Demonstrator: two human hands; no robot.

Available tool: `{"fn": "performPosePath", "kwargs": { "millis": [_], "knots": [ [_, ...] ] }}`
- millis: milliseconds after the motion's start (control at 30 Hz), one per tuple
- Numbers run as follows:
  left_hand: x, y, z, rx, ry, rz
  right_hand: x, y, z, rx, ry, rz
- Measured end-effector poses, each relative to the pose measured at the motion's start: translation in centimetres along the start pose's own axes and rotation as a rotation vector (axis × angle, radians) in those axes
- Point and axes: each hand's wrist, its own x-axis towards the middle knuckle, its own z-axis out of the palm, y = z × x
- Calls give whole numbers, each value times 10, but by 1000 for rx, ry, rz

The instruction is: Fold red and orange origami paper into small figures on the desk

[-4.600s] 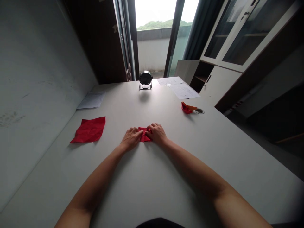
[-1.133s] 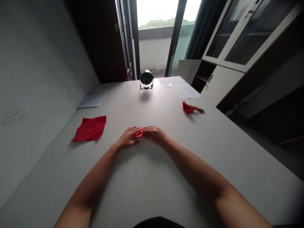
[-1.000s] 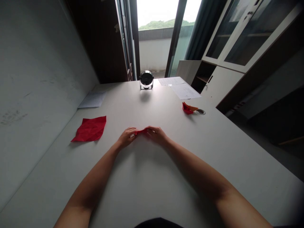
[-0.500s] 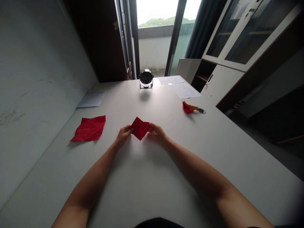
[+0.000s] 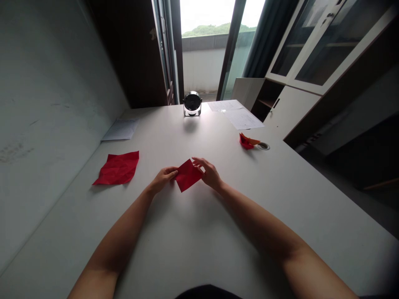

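Note:
A folded piece of red paper (image 5: 188,176) is held up a little above the white table, its flat face turned towards me. My left hand (image 5: 165,176) pinches its left corner, thumb in front and fingers behind. At the right edge of the paper is my right hand (image 5: 208,171), its fingers stretched and spread past the upper right side. The thumb of that hand appears to touch the right corner; the contact is partly hidden.
A creased red sheet (image 5: 118,168) lies to the left. On the right, a red and orange folded paper piece (image 5: 247,141) sits beside a round grommet (image 5: 264,145). A round black device (image 5: 192,102) stands at the back, with printed papers (image 5: 243,118) nearby.
The red paper has turned and come slightly nearer to me, now showing a plain rectangular face. My right hand's fingers have let go of the side flap and spread.

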Motion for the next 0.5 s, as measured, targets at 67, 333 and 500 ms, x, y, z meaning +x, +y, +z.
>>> {"fn": "performPosePath", "kwargs": {
  "millis": [67,333,500],
  "knots": [
    [0,2,1,19,-9,-12,0,-7,-1,14,-68,-52],
    [3,-2,6,76,114,56,3,-11,1,148,-176,-4],
    [0,1,15,174,134,83,0,-5,5,136,-203,206]
  ]
}}
